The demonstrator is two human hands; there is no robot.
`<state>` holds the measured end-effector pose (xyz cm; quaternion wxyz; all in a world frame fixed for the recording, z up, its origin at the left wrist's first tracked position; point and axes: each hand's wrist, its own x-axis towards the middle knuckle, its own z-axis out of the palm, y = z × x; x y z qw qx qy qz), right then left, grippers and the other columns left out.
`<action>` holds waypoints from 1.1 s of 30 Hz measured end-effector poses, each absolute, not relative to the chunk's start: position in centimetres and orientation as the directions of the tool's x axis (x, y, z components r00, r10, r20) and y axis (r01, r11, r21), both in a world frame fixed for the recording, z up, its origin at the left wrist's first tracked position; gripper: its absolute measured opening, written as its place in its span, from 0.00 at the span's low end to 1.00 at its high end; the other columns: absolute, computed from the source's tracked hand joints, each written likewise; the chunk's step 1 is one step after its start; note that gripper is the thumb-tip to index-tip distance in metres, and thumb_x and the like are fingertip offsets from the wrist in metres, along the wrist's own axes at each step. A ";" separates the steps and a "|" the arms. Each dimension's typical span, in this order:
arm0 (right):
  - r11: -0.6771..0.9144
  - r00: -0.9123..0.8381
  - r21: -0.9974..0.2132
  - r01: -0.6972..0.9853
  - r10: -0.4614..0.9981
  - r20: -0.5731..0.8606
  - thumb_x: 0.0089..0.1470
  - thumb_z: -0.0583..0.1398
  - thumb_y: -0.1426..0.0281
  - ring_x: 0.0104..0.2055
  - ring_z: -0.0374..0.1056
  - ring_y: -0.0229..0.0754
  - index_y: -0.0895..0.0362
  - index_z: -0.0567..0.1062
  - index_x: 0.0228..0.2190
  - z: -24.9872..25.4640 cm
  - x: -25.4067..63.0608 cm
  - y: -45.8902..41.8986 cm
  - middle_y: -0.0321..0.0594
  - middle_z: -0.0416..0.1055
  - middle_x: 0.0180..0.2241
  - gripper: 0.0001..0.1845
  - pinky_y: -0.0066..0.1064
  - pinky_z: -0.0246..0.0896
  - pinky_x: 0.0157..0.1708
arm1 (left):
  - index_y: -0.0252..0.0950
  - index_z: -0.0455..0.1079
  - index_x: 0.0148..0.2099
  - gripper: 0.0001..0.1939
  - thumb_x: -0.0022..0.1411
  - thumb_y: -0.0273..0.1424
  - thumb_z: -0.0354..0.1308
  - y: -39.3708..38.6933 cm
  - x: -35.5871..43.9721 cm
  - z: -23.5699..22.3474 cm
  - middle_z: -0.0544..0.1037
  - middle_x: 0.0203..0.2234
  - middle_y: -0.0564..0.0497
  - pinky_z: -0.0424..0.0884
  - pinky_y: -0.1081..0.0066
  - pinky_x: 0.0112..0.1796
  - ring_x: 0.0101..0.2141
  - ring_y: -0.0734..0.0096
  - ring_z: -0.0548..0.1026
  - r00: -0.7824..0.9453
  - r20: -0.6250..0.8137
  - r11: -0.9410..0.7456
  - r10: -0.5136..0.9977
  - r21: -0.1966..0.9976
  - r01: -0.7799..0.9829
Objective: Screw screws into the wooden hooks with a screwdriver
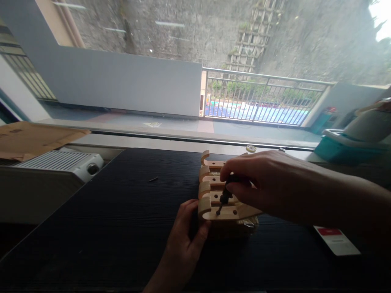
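A stack of pale wooden pieces [214, 203] with rounded ends and drilled holes sits on the dark ribbed mat [122, 228]. My left hand [183, 240] grips the near left end of the stack, thumb against its side. My right hand [259, 183] reaches over from the right and pinches a small dark screwdriver [224, 197], its tip pointing down at the top piece by a hole. A small dark screw [153, 179] lies loose on the mat to the left.
A white ribbed heater [61, 162] and cardboard [27, 138] stand at the left. A white card with red [336, 240] lies at the right on the mat. A teal and white object [351, 142] sits at the far right by the window sill.
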<state>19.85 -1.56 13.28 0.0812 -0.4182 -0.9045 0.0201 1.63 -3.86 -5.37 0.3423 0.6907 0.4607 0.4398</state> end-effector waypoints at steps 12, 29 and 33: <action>0.583 -0.558 -0.165 0.796 0.811 0.174 0.58 0.52 0.66 0.21 0.56 0.32 0.56 0.67 0.26 11.0 18.8 -1.1 0.32 0.66 0.22 0.11 0.27 0.42 0.22 | 0.46 0.55 0.54 0.17 0.64 0.35 0.49 -4.1 1.4 -5.0 0.63 0.52 0.50 0.62 0.64 0.52 0.53 0.64 0.64 0.215 0.268 -0.332 0.939 0.866 0.373; 0.750 -0.734 -0.031 0.661 0.654 0.182 0.57 0.52 0.72 0.24 0.53 0.32 0.57 0.64 0.24 10.7 18.7 -0.9 0.33 0.63 0.23 0.09 0.28 0.42 0.24 | 0.45 0.55 0.54 0.19 0.62 0.34 0.52 -4.0 1.6 -5.2 0.63 0.52 0.49 0.62 0.63 0.52 0.52 0.62 0.64 0.182 0.251 -0.301 0.951 0.889 0.345; 0.772 -0.749 -0.045 0.635 0.628 0.212 0.56 0.52 0.73 0.23 0.51 0.32 0.57 0.63 0.25 9.6 19.0 -0.8 0.32 0.62 0.23 0.08 0.28 0.41 0.24 | 0.46 0.55 0.55 0.19 0.62 0.34 0.52 -4.2 1.4 -5.1 0.63 0.53 0.50 0.62 0.64 0.53 0.53 0.63 0.64 0.194 0.253 -0.309 0.948 0.880 0.361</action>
